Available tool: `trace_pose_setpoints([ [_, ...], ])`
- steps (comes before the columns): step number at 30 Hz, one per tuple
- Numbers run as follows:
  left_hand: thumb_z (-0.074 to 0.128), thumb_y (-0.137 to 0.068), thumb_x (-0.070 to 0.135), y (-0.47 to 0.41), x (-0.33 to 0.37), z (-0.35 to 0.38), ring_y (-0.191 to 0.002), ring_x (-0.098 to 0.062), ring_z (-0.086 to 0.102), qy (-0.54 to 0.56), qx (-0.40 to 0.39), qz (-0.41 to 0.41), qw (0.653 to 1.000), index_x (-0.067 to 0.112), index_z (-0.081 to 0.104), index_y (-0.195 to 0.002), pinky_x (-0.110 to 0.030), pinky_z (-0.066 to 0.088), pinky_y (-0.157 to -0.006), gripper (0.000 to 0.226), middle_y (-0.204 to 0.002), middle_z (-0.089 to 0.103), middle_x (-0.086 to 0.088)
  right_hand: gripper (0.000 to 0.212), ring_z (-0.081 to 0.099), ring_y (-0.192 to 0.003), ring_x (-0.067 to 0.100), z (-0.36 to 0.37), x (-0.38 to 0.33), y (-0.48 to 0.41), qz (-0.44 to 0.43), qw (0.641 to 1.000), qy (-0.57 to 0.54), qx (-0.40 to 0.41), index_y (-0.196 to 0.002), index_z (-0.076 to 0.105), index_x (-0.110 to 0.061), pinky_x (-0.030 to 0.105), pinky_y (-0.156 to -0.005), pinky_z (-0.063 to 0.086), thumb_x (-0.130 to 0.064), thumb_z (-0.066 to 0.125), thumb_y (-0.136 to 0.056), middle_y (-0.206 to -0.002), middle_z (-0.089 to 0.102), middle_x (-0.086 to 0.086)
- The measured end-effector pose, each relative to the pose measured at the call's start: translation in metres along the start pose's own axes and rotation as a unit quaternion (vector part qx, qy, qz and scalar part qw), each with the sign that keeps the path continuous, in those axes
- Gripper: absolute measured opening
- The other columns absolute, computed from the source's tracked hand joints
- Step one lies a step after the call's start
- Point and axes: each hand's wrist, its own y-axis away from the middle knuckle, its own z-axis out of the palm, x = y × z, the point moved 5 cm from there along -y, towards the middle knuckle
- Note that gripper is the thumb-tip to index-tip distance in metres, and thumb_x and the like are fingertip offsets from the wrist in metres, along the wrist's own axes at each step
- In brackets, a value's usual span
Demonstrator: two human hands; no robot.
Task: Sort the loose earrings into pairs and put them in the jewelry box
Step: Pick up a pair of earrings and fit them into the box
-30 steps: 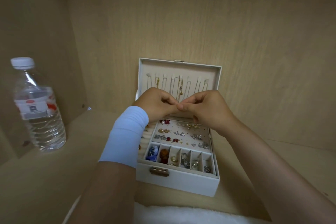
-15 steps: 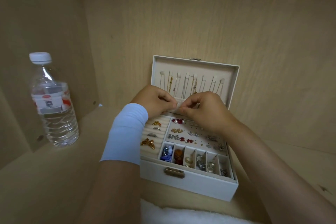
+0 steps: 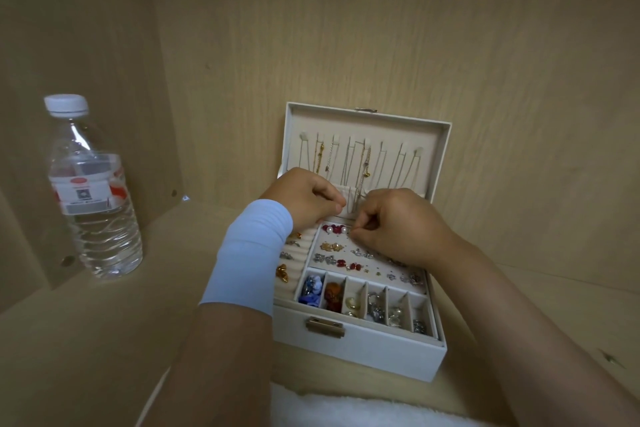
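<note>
Pinching thumb against forefinger, my right hand (image 3: pixel 398 225) hangs low over the far end of the stud panel (image 3: pixel 367 263), tips just beside the pearl studs (image 3: pixel 334 228). Whatever sits between them is too small to tell. My left hand (image 3: pixel 304 199) is curled too, knuckles up, just left of it over the box's back edge, and I cannot tell whether it holds anything. The two hands are close but apart.

My right hand hides the panel's far right corner. My left wrist, in a white sleeve (image 3: pixel 249 256), covers the box's left rim and part of the ring rolls (image 3: pixel 304 253). Earrings (image 3: pixel 348 265) lie in rows on the panel, with more in the six slots (image 3: pixel 367 305) along the near side.

The box (image 3: pixel 363 354) sits on the shelf (image 3: pixel 104 340), long axis running left to right, right end a little nearer me, clasp (image 3: pixel 325 326) facing me. Its lid (image 3: pixel 440 156) stands open and upright at the back, near the back wall (image 3: pixel 381 45), chains (image 3: pixel 360 163) hanging down its lining. A bottle (image 3: pixel 93 191) stands upright well off to the left. A white cloth (image 3: pixel 346 406) lies just in front of the box.
</note>
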Motion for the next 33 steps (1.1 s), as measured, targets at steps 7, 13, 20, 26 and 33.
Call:
trace_pose_setpoints([
  [7, 0.074, -0.085, 0.019, 0.000, 0.000, 0.001, -0.081, -0.003, 0.062, 0.002, -0.001, -0.009, 1.000, 0.027, 0.076, -0.091, -0.025, 0.049, -0.087, 0.011, -0.087, 0.069, 0.015, 0.007, 0.056, -0.068, 0.007, 0.001, -0.008, -0.002, -0.065, 0.996, 0.060, 0.030, -0.074, 0.070, -0.027, 0.026, -0.059, 0.047, -0.026, 0.073, -0.080, -0.076, 0.061, -0.012],
  [13, 0.074, -0.084, 0.019, -0.001, 0.000, 0.000, -0.082, -0.007, 0.064, 0.005, 0.003, -0.007, 1.000, 0.029, 0.074, -0.087, -0.031, 0.053, -0.092, 0.010, -0.087, 0.070, 0.011, 0.005, 0.057, -0.070, 0.008, 0.000, -0.009, -0.003, -0.090, 0.993, 0.081, 0.009, -0.078, 0.071, -0.026, 0.032, -0.063, 0.053, -0.026, 0.070, -0.083, -0.079, 0.061, -0.011],
  [20, 0.075, -0.084, 0.019, -0.001, 0.001, 0.000, -0.087, -0.009, 0.065, 0.007, 0.009, -0.004, 1.000, 0.027, 0.073, -0.086, -0.034, 0.053, -0.094, 0.008, -0.088, 0.070, 0.011, 0.004, 0.059, -0.075, 0.006, 0.003, -0.009, -0.002, -0.085, 0.994, 0.060, -0.016, -0.083, 0.073, -0.027, 0.034, -0.068, 0.055, -0.030, 0.072, -0.085, -0.082, 0.065, -0.013],
  [26, 0.075, -0.084, 0.018, 0.000, 0.001, 0.002, -0.088, -0.016, 0.069, 0.030, 0.004, -0.007, 1.000, 0.025, 0.074, -0.086, -0.032, 0.055, -0.090, 0.008, -0.088, 0.073, 0.005, 0.011, 0.060, -0.078, 0.000, 0.001, -0.001, -0.002, -0.018, 0.997, -0.004, -0.081, -0.087, 0.075, -0.030, 0.032, -0.075, 0.054, -0.036, 0.066, -0.090, -0.082, 0.065, -0.018],
  [33, 0.075, -0.085, 0.025, 0.002, 0.008, 0.005, -0.063, -0.003, 0.066, 0.117, 0.013, -0.009, 0.993, 0.025, 0.075, -0.088, -0.022, 0.052, -0.072, 0.003, -0.070, 0.073, 0.005, 0.020, 0.058, -0.065, -0.007, -0.024, 0.010, -0.003, 0.039, 0.975, -0.202, 0.080, -0.100, 0.072, -0.028, 0.010, -0.064, 0.043, -0.023, 0.080, -0.082, -0.086, 0.068, -0.010],
])
